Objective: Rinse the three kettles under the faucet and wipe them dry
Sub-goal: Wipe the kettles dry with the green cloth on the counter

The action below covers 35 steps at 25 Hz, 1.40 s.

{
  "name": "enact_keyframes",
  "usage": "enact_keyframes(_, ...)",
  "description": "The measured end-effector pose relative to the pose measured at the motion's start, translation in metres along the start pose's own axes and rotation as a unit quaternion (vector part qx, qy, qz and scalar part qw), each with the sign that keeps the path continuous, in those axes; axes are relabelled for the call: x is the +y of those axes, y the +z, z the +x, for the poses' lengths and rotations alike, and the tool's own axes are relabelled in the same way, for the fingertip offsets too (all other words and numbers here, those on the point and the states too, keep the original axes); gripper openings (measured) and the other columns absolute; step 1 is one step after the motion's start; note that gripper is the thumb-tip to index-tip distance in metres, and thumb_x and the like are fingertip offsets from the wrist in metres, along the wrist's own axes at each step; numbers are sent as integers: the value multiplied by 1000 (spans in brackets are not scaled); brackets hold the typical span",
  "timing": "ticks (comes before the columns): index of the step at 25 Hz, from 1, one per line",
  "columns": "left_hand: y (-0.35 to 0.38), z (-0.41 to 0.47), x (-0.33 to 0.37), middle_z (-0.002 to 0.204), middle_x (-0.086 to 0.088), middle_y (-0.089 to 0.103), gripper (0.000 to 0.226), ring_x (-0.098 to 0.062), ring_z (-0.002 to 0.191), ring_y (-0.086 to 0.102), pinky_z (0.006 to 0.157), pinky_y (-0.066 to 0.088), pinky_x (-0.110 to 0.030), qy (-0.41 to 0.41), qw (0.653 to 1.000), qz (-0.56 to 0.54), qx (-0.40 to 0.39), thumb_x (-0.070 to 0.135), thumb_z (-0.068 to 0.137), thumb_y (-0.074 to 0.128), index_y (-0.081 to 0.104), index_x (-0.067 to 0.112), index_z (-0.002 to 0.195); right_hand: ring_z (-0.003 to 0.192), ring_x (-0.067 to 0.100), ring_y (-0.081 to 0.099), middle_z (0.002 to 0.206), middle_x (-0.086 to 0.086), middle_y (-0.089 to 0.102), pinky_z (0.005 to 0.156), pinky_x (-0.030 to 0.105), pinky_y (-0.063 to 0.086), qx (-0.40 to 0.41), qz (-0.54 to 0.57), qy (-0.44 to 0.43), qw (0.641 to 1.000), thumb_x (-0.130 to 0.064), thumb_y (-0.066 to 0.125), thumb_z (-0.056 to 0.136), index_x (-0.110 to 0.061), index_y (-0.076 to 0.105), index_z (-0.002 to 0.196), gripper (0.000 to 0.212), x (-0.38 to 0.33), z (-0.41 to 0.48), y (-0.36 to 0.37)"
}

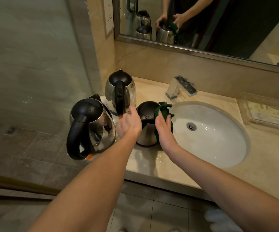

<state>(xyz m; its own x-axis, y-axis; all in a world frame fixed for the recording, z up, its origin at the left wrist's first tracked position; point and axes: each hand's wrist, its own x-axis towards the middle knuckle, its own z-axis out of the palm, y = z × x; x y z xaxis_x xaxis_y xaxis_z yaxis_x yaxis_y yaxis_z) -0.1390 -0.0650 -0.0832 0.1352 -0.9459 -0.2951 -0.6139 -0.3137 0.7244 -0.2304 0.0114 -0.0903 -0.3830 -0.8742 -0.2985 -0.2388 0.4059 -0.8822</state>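
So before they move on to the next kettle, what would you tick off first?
1. Kettle being wiped stands steady: ok, upright on the counter, and the left hand holds it.
2. Green cloth on the metal: ok, the right hand presses it against the kettle's side.
3. Faucet off: ok, no stream shows.
4. Back kettle dry: not ok, droplets on its lid and body.
5. Left kettle dry: not ok, droplets on its lid.
6. Far side of the kettle being wiped dry: cannot tell, hidden.
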Motion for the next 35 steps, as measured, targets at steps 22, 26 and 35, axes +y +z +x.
enact_keyframes(22, 23, 9, 3, 99, -4, 70, 83, -27, 91, 68, 94, 48, -48, -26, 991, -127, -24, 75, 71, 4, 66, 27, 100, 146, 20, 23, 157, -8, 30, 112, 44, 26, 33, 375, 171, 911, -69, 32, 93, -39, 17, 154, 69, 10, 35, -1)
enact_keyframes(26, 29, 14, 12, 99, -6, 68, 65, -26, 97, 61, 95, 46, -47, -19, 991, -128, -15, 65, 90, 17, 66, 23, 101, 143, 23, 31, 152, -6, 39, 116, 49, 26, 57, 403, 200, 891, -74, 38, 88, -40, 26, 151, 72, 3, 49, 6)
enact_keyframes(35, 55, 48, 53, 91, 0, 55, 51, -19, 89, 51, 82, 38, -34, -28, 989, -145, -2, 57, 100, 25, 62, 22, 100, 130, 27, 46, 128, 2, 56, 112, 50, 35, 65, 432, 185, 880, -66, 37, 94, -28, 43, 140, 60, -23, 99, -8)
